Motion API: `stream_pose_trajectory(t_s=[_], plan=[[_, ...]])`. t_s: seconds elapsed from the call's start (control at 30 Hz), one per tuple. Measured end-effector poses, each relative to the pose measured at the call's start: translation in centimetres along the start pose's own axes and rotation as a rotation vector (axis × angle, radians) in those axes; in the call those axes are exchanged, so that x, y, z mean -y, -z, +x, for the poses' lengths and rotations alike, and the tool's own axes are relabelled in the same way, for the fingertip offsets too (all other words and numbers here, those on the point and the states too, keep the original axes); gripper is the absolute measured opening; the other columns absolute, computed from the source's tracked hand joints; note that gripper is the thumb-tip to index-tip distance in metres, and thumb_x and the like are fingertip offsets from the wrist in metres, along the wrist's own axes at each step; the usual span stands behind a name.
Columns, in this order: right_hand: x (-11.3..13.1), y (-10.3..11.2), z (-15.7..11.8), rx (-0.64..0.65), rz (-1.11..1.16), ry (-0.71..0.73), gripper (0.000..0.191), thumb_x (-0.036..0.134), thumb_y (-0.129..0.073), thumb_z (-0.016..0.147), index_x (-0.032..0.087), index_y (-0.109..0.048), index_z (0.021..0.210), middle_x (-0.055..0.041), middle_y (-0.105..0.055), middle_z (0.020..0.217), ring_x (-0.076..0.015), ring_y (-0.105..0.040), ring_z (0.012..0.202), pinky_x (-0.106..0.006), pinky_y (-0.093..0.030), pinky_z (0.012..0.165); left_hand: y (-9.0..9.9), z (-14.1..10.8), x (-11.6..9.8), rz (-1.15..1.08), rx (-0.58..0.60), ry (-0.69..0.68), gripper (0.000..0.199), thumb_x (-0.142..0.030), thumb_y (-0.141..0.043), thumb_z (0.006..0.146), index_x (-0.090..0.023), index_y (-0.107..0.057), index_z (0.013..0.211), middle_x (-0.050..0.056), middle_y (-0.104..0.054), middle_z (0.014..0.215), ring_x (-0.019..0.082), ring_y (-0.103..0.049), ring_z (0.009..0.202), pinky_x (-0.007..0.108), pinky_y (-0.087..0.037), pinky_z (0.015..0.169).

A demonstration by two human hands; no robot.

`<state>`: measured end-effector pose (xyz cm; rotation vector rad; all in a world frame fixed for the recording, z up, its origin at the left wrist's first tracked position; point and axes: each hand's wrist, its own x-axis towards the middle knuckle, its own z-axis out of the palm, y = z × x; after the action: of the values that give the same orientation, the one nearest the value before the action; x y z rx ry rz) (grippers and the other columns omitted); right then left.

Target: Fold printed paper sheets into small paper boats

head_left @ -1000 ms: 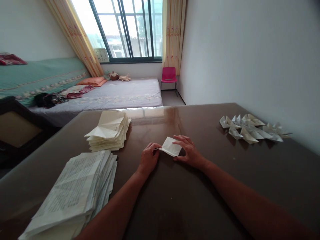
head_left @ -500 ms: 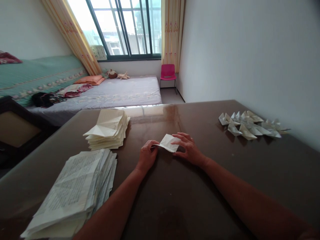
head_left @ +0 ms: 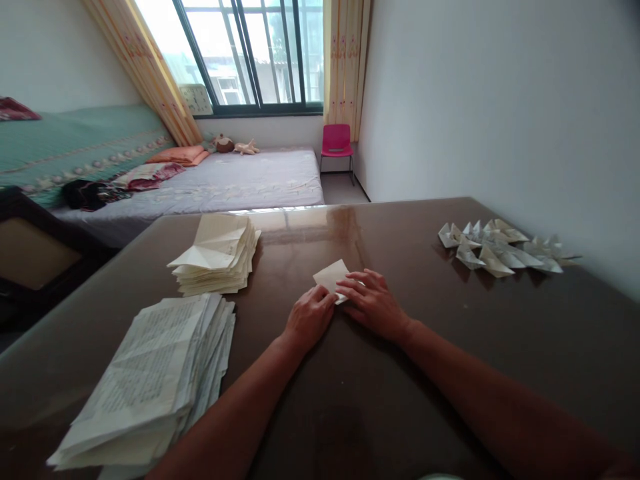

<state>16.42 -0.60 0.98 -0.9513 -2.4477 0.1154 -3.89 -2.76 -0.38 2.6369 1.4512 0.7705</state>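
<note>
One brown, glossy tabletop (head_left: 390, 400) carries printed white sheets (head_left: 145, 360) near left, folded paper boats (head_left: 495, 257) far right, cream sheets (head_left: 220, 247) far left. The left hand (head_left: 311, 319) has moved closer to the right hand (head_left: 377, 303), seemingly for firmer pressure; both touch the small, folded off-white paper (head_left: 330, 274) between, grip unclear.

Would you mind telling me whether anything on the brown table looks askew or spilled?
The near stack of white, text-covered paper looks askew, its right edges fanned unevenly; the cream paper stack beyond is ragged too. No spill shows.
</note>
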Motion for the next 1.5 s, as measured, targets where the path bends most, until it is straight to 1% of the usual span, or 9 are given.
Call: stream_pose_trajectory(t_s=[0.07,0.17,0.3,0.5,0.8,0.93,1.03,1.2,1.5], plan=[[-0.8,0.0,-0.1,-0.002,0.016,-0.044,0.023,0.025,-0.052,0.091,0.033,-0.068,0.105,0.0015,-0.068,0.116,-0.0239,-0.047,0.122,-0.050,-0.018,0.109,-0.1,0.0,-0.3,-0.019,0.006,-0.030,0.023,-0.027,-0.046,0.093,-0.023,-0.064,0.107,0.004,-0.062,0.091,0.015,-0.058,0.083,0.026,-0.049,0.079],[-2.9,-0.2,-0.3,-0.051,0.079,-0.108,0.022,0.027,-0.051,0.092,0.033,-0.072,0.093,0.0029,-0.071,0.108,-0.0236,-0.050,0.117,-0.048,-0.026,0.103,-0.2,0.2,-0.1,-0.024,-0.020,-0.082,0.024,-0.030,-0.049,0.093,-0.023,-0.064,0.109,0.006,-0.064,0.104,0.019,-0.057,0.103,0.033,-0.047,0.093],[-4.9,-0.6,-0.3,-0.019,0.235,-0.078,0.023,0.024,-0.052,0.090,0.032,-0.072,0.094,0.0019,-0.071,0.109,-0.0229,-0.048,0.119,-0.044,-0.035,0.099,0.1,0.2,0.4,0.025,-0.046,-0.142,0.022,-0.026,-0.051,0.092,-0.026,-0.067,0.107,0.005,-0.065,0.113,0.021,-0.051,0.117,0.041,-0.042,0.101],[-4.6,-0.5,-0.3,0.012,0.174,-0.086,0.024,0.022,-0.056,0.086,0.035,-0.071,0.101,0.0039,-0.067,0.120,-0.0240,-0.047,0.121,-0.047,-0.033,0.100,0.7,0.4,0.1,0.102,-0.002,-0.221,0.016,-0.023,-0.053,0.091,-0.023,-0.068,0.096,0.004,-0.066,0.093,0.017,-0.056,0.102,0.041,-0.036,0.106],[-5.5,0.5,-0.2,0.172,0.300,0.023,0.023,0.030,-0.056,0.088,0.038,-0.072,0.103,0.0044,-0.071,0.110,-0.0193,-0.055,0.110,-0.040,-0.040,0.100,1.0,0.2,0.0,0.131,0.082,-0.193,0.019,-0.023,-0.050,0.092,-0.023,-0.067,0.101,0.006,-0.061,0.092,0.018,-0.056,0.092,0.037,-0.045,0.091],[-6.0,0.7,0.2,0.213,0.388,0.009,0.024,0.041,-0.053,0.091,0.035,-0.072,0.104,0.0026,-0.071,0.110,-0.0182,-0.056,0.106,-0.037,-0.043,0.098,1.3,-0.1,-0.2,0.102,0.106,-0.207,0.023,-0.023,-0.048,0.093,-0.024,-0.065,0.107,0.006,-0.063,0.098,0.019,-0.055,0.099,0.037,-0.042,0.094],[-5.9,0.7,0.4,0.210,0.398,-0.022,0.025,0.045,-0.053,0.090,0.033,-0.073,0.099,0.0022,-0.071,0.109,-0.0177,-0.058,0.102,-0.036,-0.044,0.096,1.3,-0.2,-0.3,0.097,0.132,-0.214,0.022,-0.021,-0.049,0.092,-0.022,-0.065,0.108,0.006,-0.064,0.101,0.021,-0.053,0.106,0.036,-0.042,0.093],[-5.7,0.2,0.4,0.172,0.374,-0.093,0.026,0.044,-0.053,0.090,0.028,-0.074,0.089,-0.0002,-0.070,0.108,-0.0185,-0.058,0.101,-0.037,-0.043,0.095,1.1,-0.3,-0.3,0.106,0.147,-0.187,0.022,-0.021,-0.048,0.092,-0.023,-0.065,0.107,0.006,-0.064,0.100,0.020,-0.055,0.096,0.033,-0.044,0.082],[-5.6,-1.0,0.9,0.080,0.314,-0.277,0.028,0.044,-0.056,0.087,0.025,-0.073,0.075,-0.0032,-0.071,0.096,-0.0212,-0.057,0.096,-0.038,-0.044,0.089,1.3,-0.3,-0.3,0.118,0.159,-0.152,0.023,-0.022,-0.046,0.093,-0.025,-0.066,0.105,0.003,-0.065,0.100,0.019,-0.055,0.094,0.032,-0.044,0.078]])
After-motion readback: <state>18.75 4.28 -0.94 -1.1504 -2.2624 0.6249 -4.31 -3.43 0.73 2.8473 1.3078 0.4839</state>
